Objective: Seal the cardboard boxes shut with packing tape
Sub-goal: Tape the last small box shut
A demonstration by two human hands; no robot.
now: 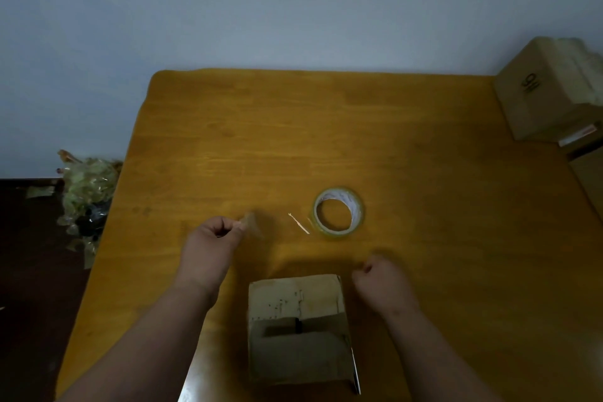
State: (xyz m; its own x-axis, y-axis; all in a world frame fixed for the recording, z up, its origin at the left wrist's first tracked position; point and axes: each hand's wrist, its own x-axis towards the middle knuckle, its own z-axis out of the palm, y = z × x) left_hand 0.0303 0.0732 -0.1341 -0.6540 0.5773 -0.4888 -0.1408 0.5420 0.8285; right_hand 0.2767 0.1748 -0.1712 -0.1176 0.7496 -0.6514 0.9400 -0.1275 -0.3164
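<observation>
While the left hand's point(213, 232) fingers point(235, 228) pinch a blurred clear strip point(253, 223), likely tape, the right hand point(378, 284) is curled into a fist, seemingly gripping nothing. Between them, at the tabletop's point(228, 140) near edge, the box point(298, 326) has its flaps folded but a slot gaping, with no tape I can make out. The roll point(339, 213) lies mid-tabletop; more boxes point(548, 91) sit at the far right corner. Sealing seems barely begun.

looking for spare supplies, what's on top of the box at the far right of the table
A pale, ridged bundle lies on the far box, running off the frame's edge. What it is cannot be told; whatever is inside the box is covered.
</observation>
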